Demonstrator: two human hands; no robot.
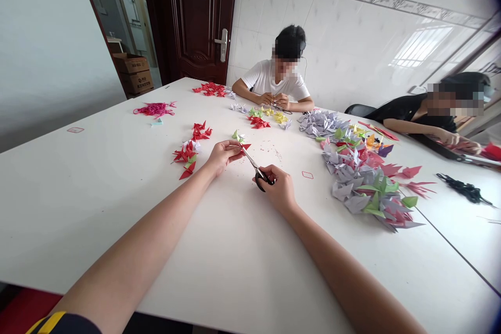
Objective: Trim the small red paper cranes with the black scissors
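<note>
A red paper crane [245, 146] is gripped in the left hand [226, 156] above the worktop [219, 240]; black-handled scissors [256, 169], held in the right hand [278, 186], are laid against it. Open surface is left toward the near edge, while the right side is bounded by heaped origami cranes [358, 172].

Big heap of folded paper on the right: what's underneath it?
The heap rests on the white table, bare at the heap's near edge, where a dark seam meets it. The lower pieces and anything beneath them are covered.
</note>
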